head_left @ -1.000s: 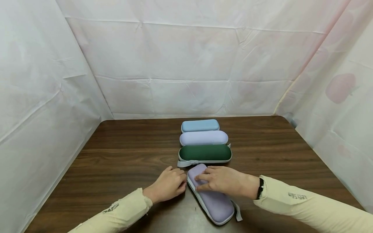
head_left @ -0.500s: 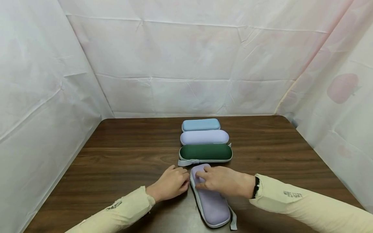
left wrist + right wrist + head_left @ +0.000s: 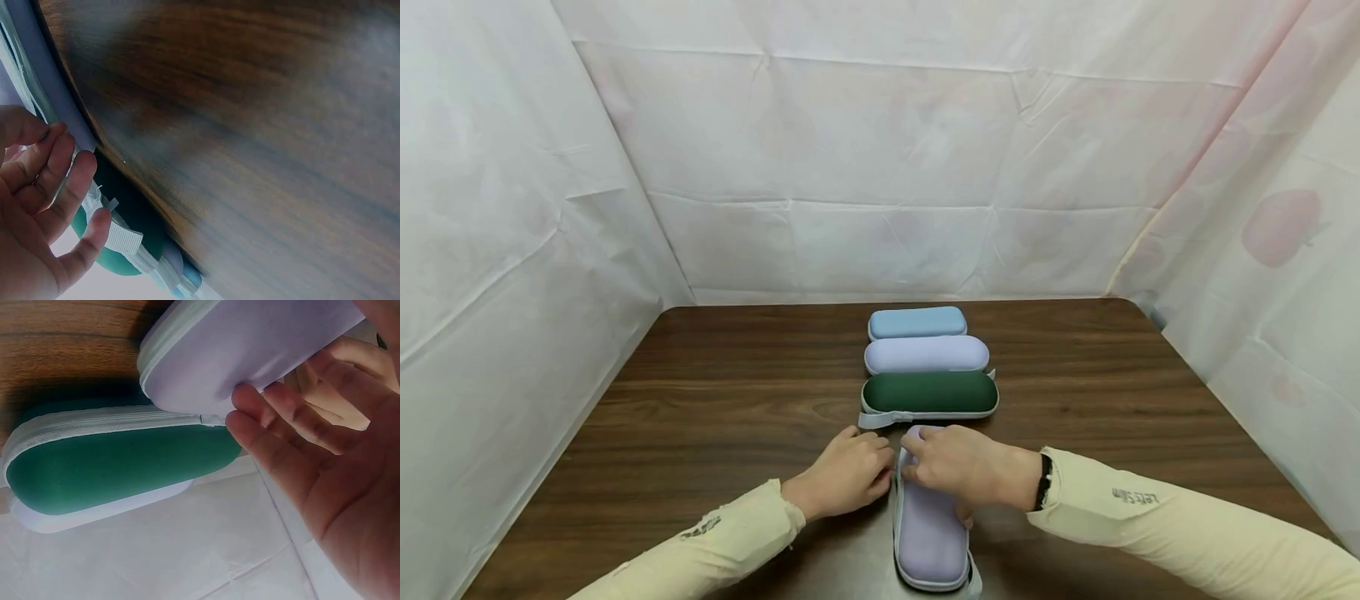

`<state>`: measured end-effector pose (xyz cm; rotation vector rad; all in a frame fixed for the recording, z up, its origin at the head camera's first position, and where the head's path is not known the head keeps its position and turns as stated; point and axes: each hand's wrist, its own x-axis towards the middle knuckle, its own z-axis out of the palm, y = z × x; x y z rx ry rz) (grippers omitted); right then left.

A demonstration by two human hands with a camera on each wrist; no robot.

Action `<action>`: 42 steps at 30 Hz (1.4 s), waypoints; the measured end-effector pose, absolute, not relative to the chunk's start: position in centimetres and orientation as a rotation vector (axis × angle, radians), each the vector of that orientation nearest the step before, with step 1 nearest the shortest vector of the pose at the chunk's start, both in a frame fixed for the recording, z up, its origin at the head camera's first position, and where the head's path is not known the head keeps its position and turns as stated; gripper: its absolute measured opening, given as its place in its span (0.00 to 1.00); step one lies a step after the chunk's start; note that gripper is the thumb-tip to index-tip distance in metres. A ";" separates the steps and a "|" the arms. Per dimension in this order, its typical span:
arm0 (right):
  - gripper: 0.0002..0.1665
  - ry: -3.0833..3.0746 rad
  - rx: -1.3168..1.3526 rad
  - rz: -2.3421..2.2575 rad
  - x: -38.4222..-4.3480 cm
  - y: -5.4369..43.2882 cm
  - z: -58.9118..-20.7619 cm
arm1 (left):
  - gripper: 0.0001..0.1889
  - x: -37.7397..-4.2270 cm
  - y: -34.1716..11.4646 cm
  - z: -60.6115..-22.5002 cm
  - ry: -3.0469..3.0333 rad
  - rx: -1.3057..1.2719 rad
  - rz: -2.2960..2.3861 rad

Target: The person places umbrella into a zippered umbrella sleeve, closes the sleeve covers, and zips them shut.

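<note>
A purple zippered glasses case (image 3: 932,542) lies lengthwise near the table's front, its strap (image 3: 974,582) at the near right end. My right hand (image 3: 962,467) holds it from above: fingertips on the lid, thumb at its right edge. My left hand (image 3: 846,473) is at the left side, by the far end. In the left wrist view, the thumb and forefinger pinch a small, mostly hidden zipper pull (image 3: 45,134) beside the zipper; the other fingers (image 3: 78,178) are loosely bent. Just beyond lies a green glasses case (image 3: 929,392) with a grey strap (image 3: 883,419).
Behind the green case, a pale lavender case (image 3: 927,355) and a light blue case (image 3: 917,322) lie in a row toward the back edge. The brown wooden table (image 3: 737,375) has white sheets (image 3: 880,150) hung behind it and at both sides.
The purple case has swung from slanted to nearly straight, its near end moving left and its far end slightly right. My right thumb has come into view at its edge; my left hand shifted slightly right.
</note>
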<state>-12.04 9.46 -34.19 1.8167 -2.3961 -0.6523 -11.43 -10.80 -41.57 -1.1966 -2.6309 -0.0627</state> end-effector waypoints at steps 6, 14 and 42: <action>0.44 -2.457 1.873 -0.533 -12.3 9.6 -34.4 | 0.08 -11.5 -10.6 -41.6 -2.617 -1.192 -0.044; 0.48 -2.415 1.941 -0.428 -12.8 10.2 -34.7 | 0.08 -11.7 -10.5 -41.6 -2.602 -1.194 -0.046; 0.47 -2.394 1.767 0.136 -14.7 14.0 -38.4 | 0.07 -12.1 -11.1 -41.1 -2.592 -1.229 0.023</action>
